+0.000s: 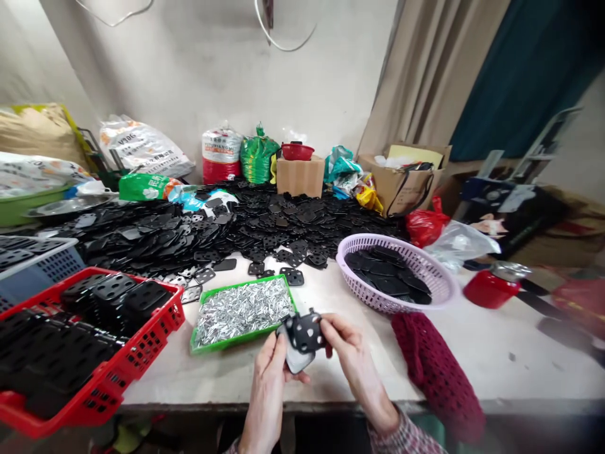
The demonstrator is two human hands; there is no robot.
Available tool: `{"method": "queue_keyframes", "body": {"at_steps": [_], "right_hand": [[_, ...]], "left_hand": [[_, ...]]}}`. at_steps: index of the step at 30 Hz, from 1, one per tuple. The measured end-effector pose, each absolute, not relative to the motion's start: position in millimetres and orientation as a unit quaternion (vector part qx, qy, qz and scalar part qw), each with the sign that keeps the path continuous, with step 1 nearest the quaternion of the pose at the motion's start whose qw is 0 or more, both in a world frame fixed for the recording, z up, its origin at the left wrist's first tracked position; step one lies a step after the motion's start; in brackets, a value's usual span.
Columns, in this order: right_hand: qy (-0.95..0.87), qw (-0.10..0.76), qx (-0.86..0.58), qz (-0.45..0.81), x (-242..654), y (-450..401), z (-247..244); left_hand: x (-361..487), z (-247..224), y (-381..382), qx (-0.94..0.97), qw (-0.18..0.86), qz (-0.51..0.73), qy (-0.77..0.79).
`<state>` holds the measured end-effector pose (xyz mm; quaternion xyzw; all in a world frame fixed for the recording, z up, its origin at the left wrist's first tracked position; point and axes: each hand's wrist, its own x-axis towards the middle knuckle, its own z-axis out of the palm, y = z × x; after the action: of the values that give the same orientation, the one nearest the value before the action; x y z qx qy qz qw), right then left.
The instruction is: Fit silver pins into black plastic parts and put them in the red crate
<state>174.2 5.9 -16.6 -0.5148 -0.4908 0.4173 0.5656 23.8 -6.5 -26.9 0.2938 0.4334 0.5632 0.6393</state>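
Near the table's front edge, my left hand grips a smooth dark plate with rounded corners. A black plate with round holes is pinched in my right hand and partly overlaps the smooth one. Whether the two plates are joined I cannot tell. Just beyond them lies a green tray full of small silvery metal pins. Farther right, a lilac basket holds flat black plates.
A red basket of stacked black plates stands left, beside a grey-blue basket. Behind spreads a large heap of black plates. A maroon knitted piece and a red jar lie right. Bags and boxes line the wall.
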Motion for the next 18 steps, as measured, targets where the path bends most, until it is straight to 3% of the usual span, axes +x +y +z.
{"method": "queue_keyframes", "body": {"at_steps": [3, 11, 18], "right_hand": [[-0.531, 0.514, -0.565, 0.366, 163, -3, -22], [-0.597, 0.486, -0.595, 0.232, 153, -8, -28], [-0.569, 0.5, -0.554, 0.345, 158, -8, -16]], "left_hand": [[24, -27, -7, 0.333, 0.637, 0.537, 0.441], [22, -18, -12, 0.447, 0.601, 0.485, 0.451], [18, -14, -14, 0.462, 0.546, 0.508, 0.48]]}}
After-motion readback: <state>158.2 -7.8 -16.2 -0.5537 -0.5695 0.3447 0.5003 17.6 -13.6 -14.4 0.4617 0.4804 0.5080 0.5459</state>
